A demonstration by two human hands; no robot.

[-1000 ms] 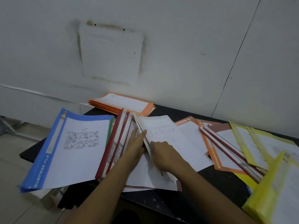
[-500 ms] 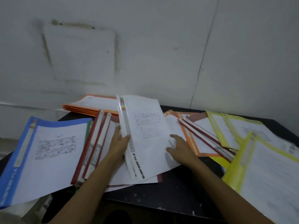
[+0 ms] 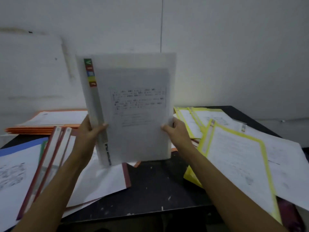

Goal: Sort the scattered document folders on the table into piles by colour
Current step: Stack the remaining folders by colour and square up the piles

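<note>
Hands (image 3: 91,131) on white folder (image 3: 133,106), print illegible

A translucent white plastic folder (image 3: 133,106), with coloured squares down its spine and a printed sheet showing through, is held upright in the air. The left hand (image 3: 88,131) grips its spine side and the right hand (image 3: 177,133) pinches its right edge. Behind it to the left lies a flat stack of orange folders (image 3: 46,121). Just left of it lean dark red folders with clear spines (image 3: 55,148), and further left lies a blue folder (image 3: 21,146). To its right, yellow-edged folders (image 3: 234,156) lie overlapping.
</note>
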